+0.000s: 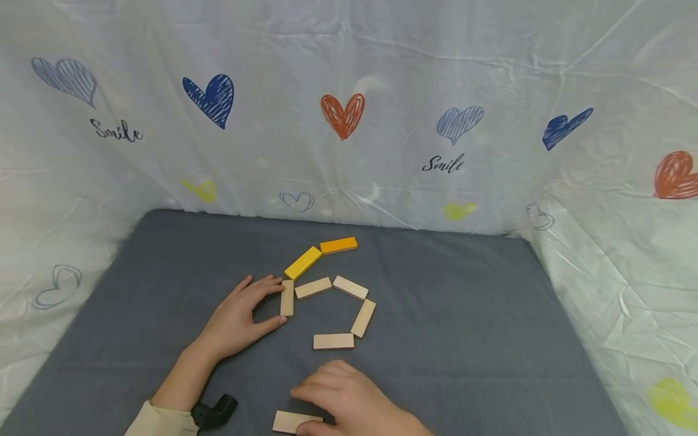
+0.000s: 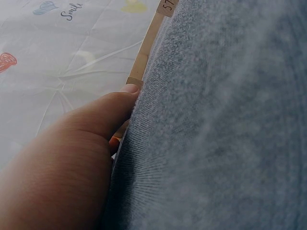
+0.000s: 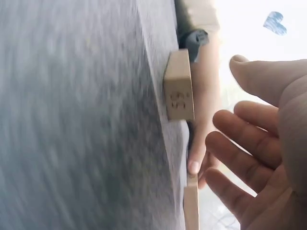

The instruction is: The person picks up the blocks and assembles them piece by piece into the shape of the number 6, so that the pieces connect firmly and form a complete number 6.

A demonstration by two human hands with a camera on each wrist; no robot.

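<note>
Near the middle of the table my left hand (image 1: 237,321) holds a plain wooden block (image 1: 287,298) by its two ends, forefinger at the far end and thumb at the near one. My left thumb (image 2: 112,108) shows against a block's end in the left wrist view. At the near edge, my right hand (image 1: 354,396) hovers over another plain block (image 1: 288,421), partly covering it. Fingers spread and apart from that block, marked 59 (image 3: 180,98), the right hand (image 3: 259,143) holds nothing in the right wrist view.
A curving row on the grey cloth (image 1: 463,327) includes an orange block (image 1: 339,245), a yellow block (image 1: 303,263) and several plain blocks (image 1: 334,341). A black wrist device (image 1: 215,412) sits on my left wrist. Behind hangs a white curtain (image 1: 392,79) with printed hearts.
</note>
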